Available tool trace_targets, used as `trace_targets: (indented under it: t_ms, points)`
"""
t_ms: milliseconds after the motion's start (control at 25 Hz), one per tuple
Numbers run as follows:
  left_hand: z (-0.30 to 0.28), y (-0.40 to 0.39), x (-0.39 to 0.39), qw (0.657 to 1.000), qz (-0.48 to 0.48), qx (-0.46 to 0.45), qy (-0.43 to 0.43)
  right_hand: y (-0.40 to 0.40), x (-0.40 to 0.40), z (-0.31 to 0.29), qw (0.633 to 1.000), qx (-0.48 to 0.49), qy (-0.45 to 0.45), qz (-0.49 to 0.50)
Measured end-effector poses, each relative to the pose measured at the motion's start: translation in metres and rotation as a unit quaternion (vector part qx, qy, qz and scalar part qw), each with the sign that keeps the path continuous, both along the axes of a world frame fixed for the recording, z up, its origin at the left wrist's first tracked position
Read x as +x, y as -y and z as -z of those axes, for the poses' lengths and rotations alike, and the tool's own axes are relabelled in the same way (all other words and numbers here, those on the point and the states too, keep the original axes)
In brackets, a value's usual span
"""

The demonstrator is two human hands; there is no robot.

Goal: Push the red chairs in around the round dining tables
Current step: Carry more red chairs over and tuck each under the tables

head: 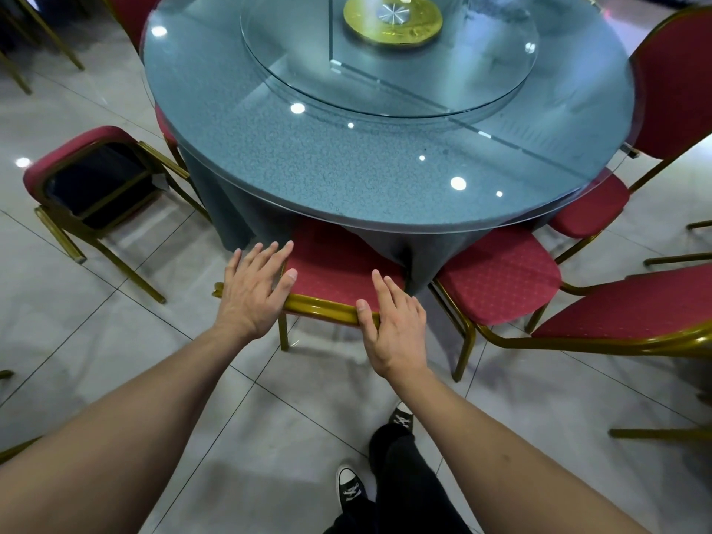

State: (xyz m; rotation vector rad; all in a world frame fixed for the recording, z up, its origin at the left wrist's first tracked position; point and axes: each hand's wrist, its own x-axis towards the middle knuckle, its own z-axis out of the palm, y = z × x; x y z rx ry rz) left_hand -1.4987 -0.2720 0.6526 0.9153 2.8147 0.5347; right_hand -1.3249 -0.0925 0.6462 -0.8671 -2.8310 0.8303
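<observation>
On the gold metal frame of the red padded chair (339, 269), straight fingers of the left hand (252, 289) and right hand (393, 325) rested, gripping nothing. Its dotted seat sat partly beneath the round glass-topped table (346, 167) with grey cloth.

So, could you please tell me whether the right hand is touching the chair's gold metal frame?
Touching: the head view shows the right hand resting flat on the red chair's gold metal frame.

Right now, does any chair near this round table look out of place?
Yes. The red padded chair with gold metal legs left of the round glass-topped table lies tipped over, its dark underside facing up. The other chairs stand upright.
</observation>
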Motion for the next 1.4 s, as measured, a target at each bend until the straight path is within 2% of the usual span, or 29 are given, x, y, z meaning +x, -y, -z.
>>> trace_targets:
  t_ms: [280, 480, 640, 1000, 1400]
  points:
    - [-0.005, 0.001, -0.002, 0.999, -0.001, -0.030, 0.020, -0.004, -0.002, -0.002, 1.000, -0.003, 0.014, -0.023]
    - [-0.021, 0.005, 0.008, 0.997, -0.008, -0.073, 0.039, -0.010, -0.001, -0.008, 0.996, -0.038, 0.050, -0.064]
    - [-0.045, 0.004, 0.006, 0.997, -0.033, -0.055, 0.046, -0.013, -0.011, -0.018, 0.996, -0.040, 0.041, -0.071]
    - [-0.089, 0.008, -0.006, 0.994, -0.091, -0.059, 0.002, 0.002, -0.086, -0.052, 0.988, 0.045, 0.000, -0.145]
    - [-0.120, 0.103, -0.059, 0.980, -0.186, -0.071, 0.022, 0.071, -0.180, -0.081, 0.977, 0.056, 0.007, -0.207]
